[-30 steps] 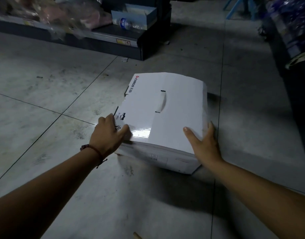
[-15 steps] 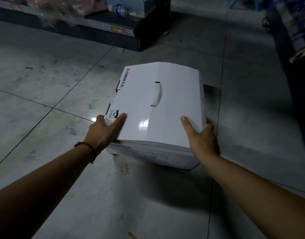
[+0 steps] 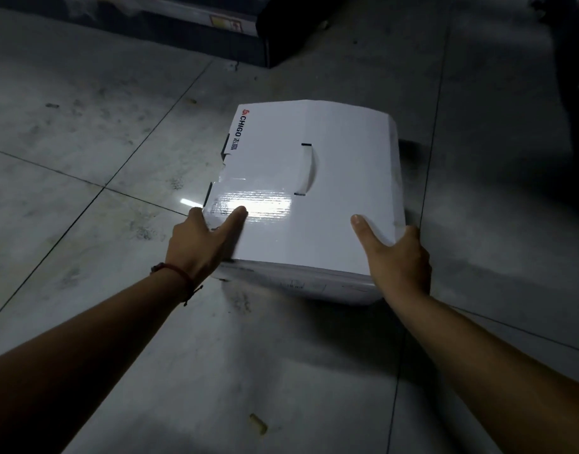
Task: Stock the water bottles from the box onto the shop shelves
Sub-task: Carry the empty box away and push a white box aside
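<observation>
**A:** Dim shop aisle, grey tiled floor (image 3: 117,93), and the dark foot of a shelf (image 3: 183,14) along the far edge. Where's the box?

**B:** The white box (image 3: 340,224) sits flat on the floor, lid closed, well apart from the shelf. The left hand (image 3: 199,244) clasps its near left corner, with the thumb laid on the lid and the fingers round the side. The right hand (image 3: 396,257) holds the near right corner the same way.

**A:** How will it handle?

**B:** If it's full of water bottles, I'd judge it heavy, and the load might shift when it's tipped. The card is glossy, so it's probably slippery under a thumb. The lid bows a little, so I wouldn't lean on it.

**A:** What about the handle (image 3: 309,168) on top?

**B:** It's only a thin strap, and I wouldn't trust it with that weight. Better to get fingers under the bottom edge on both sides, or simply slide the box across the tiles.
</observation>
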`<state>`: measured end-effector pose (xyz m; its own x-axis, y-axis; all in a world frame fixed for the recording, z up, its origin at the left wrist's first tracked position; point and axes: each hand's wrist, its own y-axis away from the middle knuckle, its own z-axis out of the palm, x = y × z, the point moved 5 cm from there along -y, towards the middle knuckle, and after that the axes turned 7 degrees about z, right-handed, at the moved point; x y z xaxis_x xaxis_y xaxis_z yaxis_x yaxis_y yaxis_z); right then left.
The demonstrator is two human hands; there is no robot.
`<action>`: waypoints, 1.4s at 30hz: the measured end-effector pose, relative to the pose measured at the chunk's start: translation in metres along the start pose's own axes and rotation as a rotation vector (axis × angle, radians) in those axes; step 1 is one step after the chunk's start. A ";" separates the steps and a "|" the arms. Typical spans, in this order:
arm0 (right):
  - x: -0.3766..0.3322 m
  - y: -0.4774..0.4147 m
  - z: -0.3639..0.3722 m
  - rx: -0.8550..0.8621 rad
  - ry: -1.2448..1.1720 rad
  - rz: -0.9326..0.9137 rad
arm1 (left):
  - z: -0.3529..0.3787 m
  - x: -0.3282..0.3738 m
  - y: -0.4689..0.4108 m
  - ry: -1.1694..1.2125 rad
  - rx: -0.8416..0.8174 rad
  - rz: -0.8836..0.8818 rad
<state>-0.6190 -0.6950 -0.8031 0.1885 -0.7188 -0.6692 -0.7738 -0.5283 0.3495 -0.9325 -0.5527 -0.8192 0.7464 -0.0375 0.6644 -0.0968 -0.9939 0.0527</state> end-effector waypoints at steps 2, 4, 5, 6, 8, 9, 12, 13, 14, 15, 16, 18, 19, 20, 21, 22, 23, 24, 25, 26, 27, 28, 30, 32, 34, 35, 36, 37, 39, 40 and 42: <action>-0.008 0.009 -0.017 -0.012 0.046 0.044 | -0.012 0.019 0.013 0.003 -0.032 -0.044; -0.024 0.024 -0.042 -0.034 0.090 0.085 | -0.032 0.044 0.029 0.004 -0.090 -0.091; -0.036 0.035 -0.057 -0.049 0.098 0.099 | -0.049 0.058 0.037 0.004 -0.100 -0.112; -0.051 0.047 -0.072 -0.067 0.103 0.112 | -0.069 0.074 0.044 0.009 -0.107 -0.140; -0.087 0.075 -0.105 -0.091 0.123 0.128 | -0.118 0.108 0.054 0.015 -0.115 -0.191; -0.109 0.090 -0.122 -0.100 0.139 0.134 | -0.146 0.125 0.058 0.016 -0.115 -0.211; -0.197 0.141 -0.177 -0.130 0.208 0.135 | -0.251 0.182 0.069 0.045 -0.113 -0.280; -0.235 0.160 -0.198 -0.143 0.230 0.125 | -0.292 0.202 0.071 0.061 -0.107 -0.296; -0.275 0.179 -0.217 -0.159 0.244 0.111 | -0.335 0.222 0.073 0.081 -0.098 -0.317; -0.317 0.199 -0.235 -0.174 0.255 0.091 | -0.380 0.242 0.073 0.099 -0.079 -0.328; -0.359 0.219 -0.252 -0.186 0.265 0.066 | -0.426 0.261 0.072 0.108 -0.062 -0.333; -0.436 0.261 -0.279 -0.203 0.268 0.009 | -0.515 0.294 0.071 0.119 -0.029 -0.329; -0.473 0.280 -0.289 -0.212 0.258 -0.023 | -0.556 0.306 0.068 0.130 -0.004 -0.322; -0.507 0.299 -0.298 -0.214 0.252 -0.044 | -0.595 0.317 0.067 0.139 0.015 -0.315; -0.539 0.317 -0.304 -0.210 0.248 -0.059 | -0.632 0.325 0.064 0.143 0.031 -0.306; -0.568 0.333 -0.308 -0.216 0.243 -0.075 | -0.664 0.331 0.060 0.151 0.053 -0.295; -0.597 0.347 -0.308 -0.226 0.230 -0.094 | -0.694 0.334 0.055 0.158 0.078 -0.290; -0.623 0.358 -0.307 -0.228 0.213 -0.116 | -0.720 0.337 0.048 0.161 0.098 -0.282; -0.648 0.368 -0.304 -0.228 0.201 -0.141 | -0.742 0.338 0.040 0.159 0.114 -0.278; -0.672 0.376 -0.298 -0.229 0.196 -0.170 | -0.763 0.337 0.032 0.160 0.135 -0.278; -0.694 0.380 -0.290 -0.231 0.192 -0.190 | -0.780 0.333 0.022 0.170 0.156 -0.283; -0.714 0.382 -0.281 -0.230 0.191 -0.203 | -0.795 0.329 0.012 0.183 0.178 -0.287; -0.753 0.382 -0.259 -0.234 0.175 -0.234 | -0.820 0.321 -0.012 0.195 0.217 -0.295; -0.791 0.376 -0.230 -0.250 0.156 -0.267 | -0.840 0.308 -0.041 0.213 0.256 -0.305; -0.829 0.365 -0.197 -0.270 0.162 -0.300 | -0.856 0.292 -0.076 0.220 0.276 -0.322; -0.849 0.360 -0.178 -0.294 0.161 -0.314 | -0.863 0.282 -0.095 0.219 0.287 -0.333; -0.871 0.355 -0.159 -0.318 0.161 -0.330 | -0.873 0.273 -0.115 0.219 0.305 -0.345; -0.894 0.350 -0.139 -0.336 0.158 -0.347 | -0.882 0.265 -0.133 0.217 0.325 -0.361; -0.941 0.344 -0.097 -0.385 0.180 -0.378 | -0.905 0.246 -0.165 0.212 0.371 -0.416; -0.965 0.346 -0.077 -0.416 0.199 -0.394 | -0.918 0.237 -0.178 0.208 0.389 -0.450; -1.011 0.353 -0.034 -0.484 0.224 -0.428 | -0.944 0.214 -0.202 0.206 0.423 -0.521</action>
<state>-1.0619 -0.1705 0.0189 0.5782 -0.4503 -0.6804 -0.2554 -0.8919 0.3732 -1.3751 -0.2624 0.0160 0.4818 0.4338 0.7614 0.5353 -0.8336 0.1362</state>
